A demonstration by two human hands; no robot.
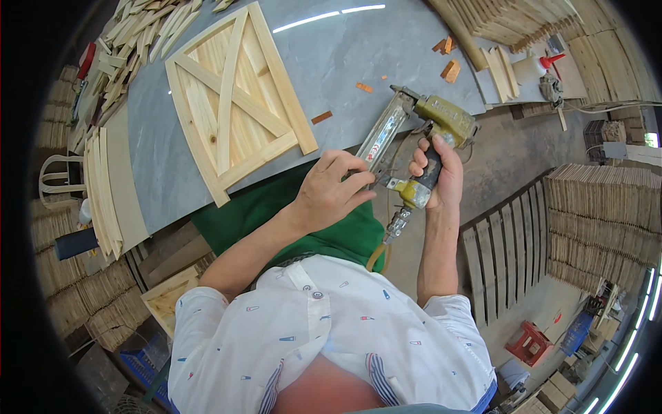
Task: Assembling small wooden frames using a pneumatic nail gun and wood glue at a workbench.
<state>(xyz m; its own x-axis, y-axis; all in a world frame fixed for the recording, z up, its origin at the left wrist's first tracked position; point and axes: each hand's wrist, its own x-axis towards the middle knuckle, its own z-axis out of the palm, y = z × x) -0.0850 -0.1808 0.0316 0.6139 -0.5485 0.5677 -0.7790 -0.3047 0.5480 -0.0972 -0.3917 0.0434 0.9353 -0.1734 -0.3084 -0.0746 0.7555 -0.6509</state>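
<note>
My right hand (pixel 445 172) is wrapped round the black handle of a yellow-green pneumatic nail gun (pixel 447 117), held up at the table's near edge with its hose fitting hanging down. At the rear end of the gun's long silver magazine (pixel 386 127), my left hand (pixel 331 190) has its fingers bent and pinching. Exactly what the fingertips hold there is partly hidden. Left of the gun, a pale wooden panel (pixel 238 96) with a frame and crossed braces lies on the grey table (pixel 331 55). A copper-brown strip (pixel 321 117) rests between panel and gun.
More copper-coloured pieces (pixel 450 71) lie farther back. Loose wood strips (pixel 138 34) are heaped at the far left. At right stand a white bottle with a red nozzle (pixel 538 67), stacked slats (pixel 600 214) and a red crate (pixel 529 343). A yellowish hose (pixel 378 257) hangs by my waist.
</note>
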